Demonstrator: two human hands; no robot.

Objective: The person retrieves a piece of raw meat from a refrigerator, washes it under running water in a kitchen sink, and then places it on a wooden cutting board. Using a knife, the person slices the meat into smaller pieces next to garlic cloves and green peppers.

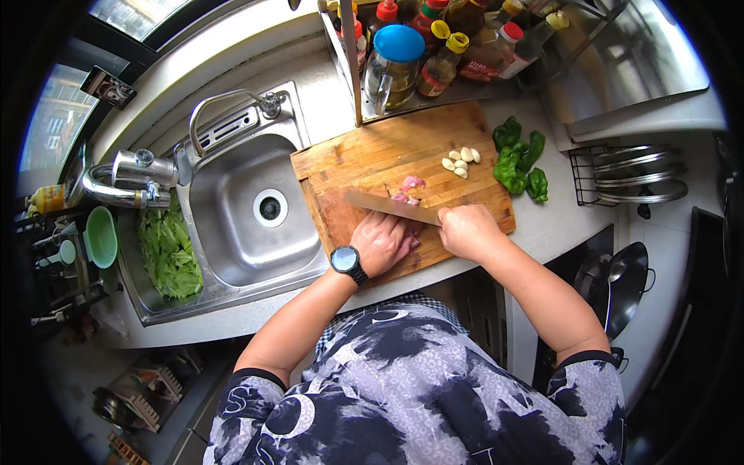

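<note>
A wooden cutting board point(372, 148) lies before me on the counter. My right hand point(471, 232) grips the handle of a kitchen knife point(392, 206), whose wide blade points left across the board. Just below the blade, my left hand point(378, 241) presses down on a piece of raw meat point(408, 243), much of which is hidden by the hand and knife. Small cut pieces of pink meat point(412, 183) sit on the far side of the blade. Several peeled garlic cloves point(461, 163) rest toward the board's right, and green peppers point(514, 157) lie on the counter beyond its edge.
A steel sink point(232, 203) with a faucet point(200, 113) is to the left; leafy greens point(168, 250) fill its smaller basin. Behind the board, a rack holds sauce bottles point(442, 64) and a blue-lidded glass jug point(395, 70). Pot lids point(639, 168) stand in a wire rack at right.
</note>
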